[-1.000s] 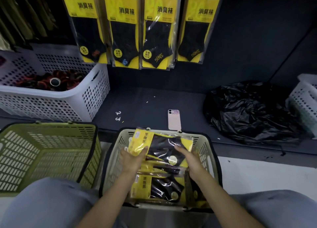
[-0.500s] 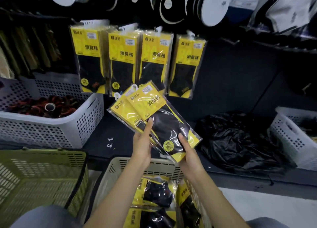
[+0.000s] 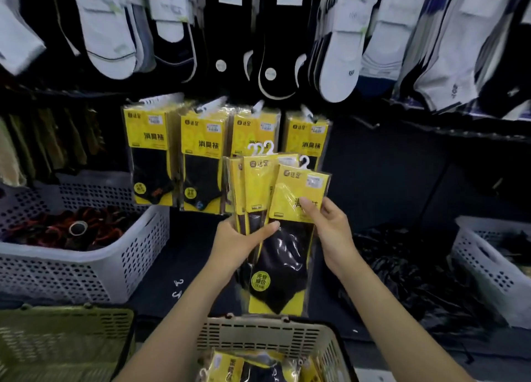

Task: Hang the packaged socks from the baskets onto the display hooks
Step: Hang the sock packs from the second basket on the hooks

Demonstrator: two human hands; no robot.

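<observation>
crowding held packs [image 3: 283, 255] (yellow): hung packs [image 3: 202, 163]

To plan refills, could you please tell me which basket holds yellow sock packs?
The beige basket at bottom centre shows yellow packs inside; the left white basket holds dark red items.

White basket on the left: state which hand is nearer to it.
Left. The left hand holds the sock packs right of the white basket; the right hand pinches the front pack farther right.
</observation>
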